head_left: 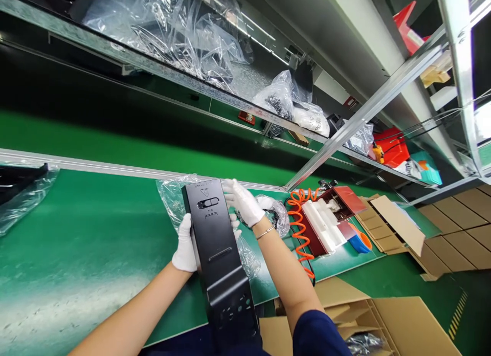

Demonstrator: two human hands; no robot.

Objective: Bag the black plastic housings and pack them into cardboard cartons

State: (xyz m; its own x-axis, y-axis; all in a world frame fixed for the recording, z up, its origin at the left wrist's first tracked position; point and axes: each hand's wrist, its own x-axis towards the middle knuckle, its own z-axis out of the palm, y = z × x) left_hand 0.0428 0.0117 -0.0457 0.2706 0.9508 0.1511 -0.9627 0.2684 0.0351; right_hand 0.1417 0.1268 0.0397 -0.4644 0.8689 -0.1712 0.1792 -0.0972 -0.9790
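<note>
A long black metal housing [215, 233] with a slotted opening, a printed warning triangle and a stepped lower end is held up over the bench, its near end by my body. My left hand [185, 247], in a white glove, grips its left side; white fingertips show past the right edge, so the fingers seem to wrap beneath. Beside the upper right edge is my right hand [245, 205], also gloved, with fingers stretched out; whether they touch the housing I cannot tell. Clear plastic wrap [169, 197] lies on the bench behind the housing.
A coiled orange air hose [300, 228] and a red and white fixture [326, 225] stand right on the green bench [95, 243]. An open carton [406, 325] sits below. Bagged parts [184, 44] fill the overhead shelf. Another wrapped black part [23, 179] lies far left.
</note>
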